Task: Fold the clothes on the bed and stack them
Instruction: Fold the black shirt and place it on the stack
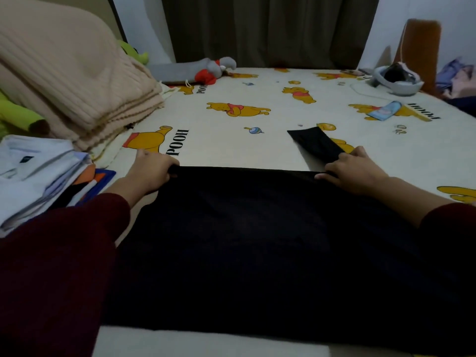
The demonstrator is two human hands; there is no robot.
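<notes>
Pooh-print bed sheet under dark garment, left hand and right hand each pinching far edge; stray sleeve far right risks bunching, skewing fold.

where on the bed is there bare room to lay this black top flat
Bare sheet lies beyond the black garment, toward the grey plush toy. Crowded left: folded pile, beige blanket.
</notes>
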